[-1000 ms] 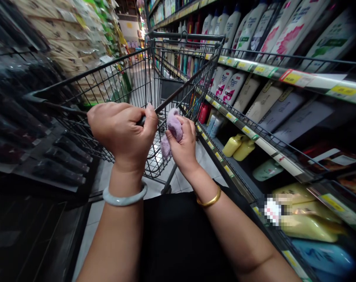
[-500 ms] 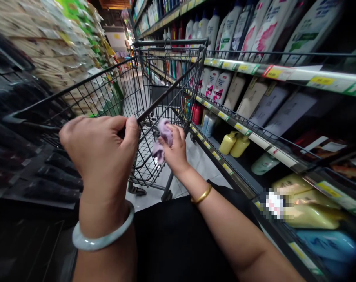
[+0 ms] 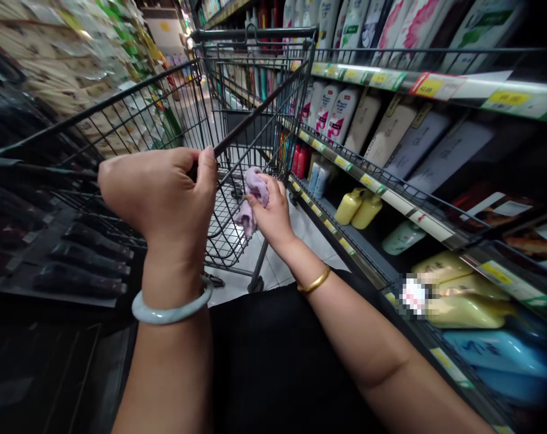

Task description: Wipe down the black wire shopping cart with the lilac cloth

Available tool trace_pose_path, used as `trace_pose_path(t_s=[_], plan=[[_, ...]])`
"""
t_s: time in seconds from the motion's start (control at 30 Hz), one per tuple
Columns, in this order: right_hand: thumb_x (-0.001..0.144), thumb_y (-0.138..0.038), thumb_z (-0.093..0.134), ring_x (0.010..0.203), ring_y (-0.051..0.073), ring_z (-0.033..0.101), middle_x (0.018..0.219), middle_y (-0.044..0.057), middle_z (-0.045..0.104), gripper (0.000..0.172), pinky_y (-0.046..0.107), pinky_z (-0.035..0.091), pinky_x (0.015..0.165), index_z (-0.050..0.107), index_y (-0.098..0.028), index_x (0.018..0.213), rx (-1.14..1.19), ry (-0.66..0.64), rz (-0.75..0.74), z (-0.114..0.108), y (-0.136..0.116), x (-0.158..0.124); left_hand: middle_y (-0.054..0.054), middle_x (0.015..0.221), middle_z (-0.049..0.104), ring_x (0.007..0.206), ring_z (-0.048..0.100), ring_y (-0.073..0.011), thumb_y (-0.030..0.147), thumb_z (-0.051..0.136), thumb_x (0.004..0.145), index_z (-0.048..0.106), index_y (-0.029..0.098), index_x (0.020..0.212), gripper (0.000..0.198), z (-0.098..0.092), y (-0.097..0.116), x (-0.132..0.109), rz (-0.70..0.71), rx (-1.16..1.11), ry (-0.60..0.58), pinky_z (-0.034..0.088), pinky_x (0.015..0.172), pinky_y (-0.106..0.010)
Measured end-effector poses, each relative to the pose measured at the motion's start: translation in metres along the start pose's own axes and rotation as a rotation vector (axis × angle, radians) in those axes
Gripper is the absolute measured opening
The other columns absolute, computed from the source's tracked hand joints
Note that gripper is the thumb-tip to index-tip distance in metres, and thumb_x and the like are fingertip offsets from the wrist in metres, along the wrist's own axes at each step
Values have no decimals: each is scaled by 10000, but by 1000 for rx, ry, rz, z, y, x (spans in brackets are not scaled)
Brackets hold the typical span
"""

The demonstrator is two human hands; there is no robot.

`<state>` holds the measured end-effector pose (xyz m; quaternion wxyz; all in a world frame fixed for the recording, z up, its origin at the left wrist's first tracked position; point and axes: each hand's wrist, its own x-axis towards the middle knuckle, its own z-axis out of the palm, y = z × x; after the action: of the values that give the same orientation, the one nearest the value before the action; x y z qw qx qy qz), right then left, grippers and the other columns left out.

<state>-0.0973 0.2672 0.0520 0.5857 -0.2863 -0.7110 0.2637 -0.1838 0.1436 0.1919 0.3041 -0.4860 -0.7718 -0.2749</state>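
Note:
A dark wire shopping cart (image 3: 258, 114) stands in the aisle in front of me. My left hand (image 3: 165, 187), with a pale bangle at the wrist, is closed around the cart's near top corner rail. In my right hand (image 3: 273, 211) is a crumpled lilac cloth (image 3: 254, 193), gripped between thumb and fingers. That hand, with a gold bangle on its wrist, is against or just beside the cart's right wire side; whether the cloth touches the wires I cannot tell.
Shelves on the right carry shampoo bottles (image 3: 341, 114), yellow pump bottles (image 3: 357, 208) and price tags along the shelf edge (image 3: 431, 84). Stacked packaged goods (image 3: 43, 66) line the left side. Tiled floor (image 3: 307, 241) shows beneath the cart.
The cart's far end sits higher in view, and its near left rail has shifted left. My left hand appears slightly higher and still grips the rail. The cloth stays in my right hand, slightly higher.

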Motion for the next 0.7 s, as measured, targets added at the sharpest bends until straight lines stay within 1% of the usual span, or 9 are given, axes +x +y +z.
trace_pose_path(t_s=[0.07,0.13,0.23,0.33,0.4,0.47,0.53,0.63,0.7], plan=[[920,-262,722,1205,214,643,1280,87,649,405,406,540,1122,589,-244,1302,28,15,45,3,4,-1,-60,726,671,751,581,-242,635,389,1011,819,288,1021,552,3,-7,2,17,-13,34,343,775,-419],[919,-265,724,1224,212,639,1289,86,653,404,404,531,1136,593,-250,1301,59,13,30,6,0,-1,-54,696,670,720,568,-223,642,443,991,829,258,1012,544,5,-15,5,13,-19,81,324,746,-393],[916,-266,726,1243,204,634,1301,86,661,407,389,518,1150,598,-247,1302,121,-20,-10,9,-10,-1,-50,731,705,723,588,-210,645,467,971,822,255,1041,532,8,-28,11,-14,-42,58,317,715,-367],[889,-246,743,1240,212,634,1298,93,668,418,395,506,1157,616,-235,1287,168,-42,33,13,-11,-2,-51,756,734,715,611,-201,628,505,944,822,258,1011,493,6,-40,15,-68,-89,33,310,673,-353],[869,-229,747,1233,225,636,1285,94,673,417,422,502,1158,630,-233,1269,180,-47,116,16,-8,-4,-54,769,748,727,634,-205,624,519,931,823,263,1007,478,3,-44,14,-86,-96,18,325,668,-355],[855,-227,750,1220,235,638,1275,98,676,427,447,505,1149,633,-231,1265,190,-40,216,20,-5,-6,-63,824,771,781,672,-222,634,498,937,815,281,1041,486,-1,-46,11,-91,-85,-17,360,681,-370],[845,-243,760,1219,243,636,1273,104,677,453,455,509,1138,626,-226,1277,208,-25,279,23,-4,-5,-70,874,786,835,699,-246,641,487,942,811,306,1045,477,-6,-45,6,-95,-71,-15,390,693,-389],[851,-278,766,1222,242,634,1288,116,666,492,446,512,1129,606,-218,1313,236,4,289,26,-8,-2,-68,911,792,894,712,-275,651,457,966,804,346,1046,469,-14,-46,-2,-71,-39,-20,410,708,-412],[873,-304,751,1207,236,640,1299,124,654,495,437,519,1117,593,-214,1333,238,25,260,27,-15,0,-68,886,787,875,707,-278,644,461,970,806,336,1033,467,-18,-52,-7,-68,-24,-8,413,706,-414]])
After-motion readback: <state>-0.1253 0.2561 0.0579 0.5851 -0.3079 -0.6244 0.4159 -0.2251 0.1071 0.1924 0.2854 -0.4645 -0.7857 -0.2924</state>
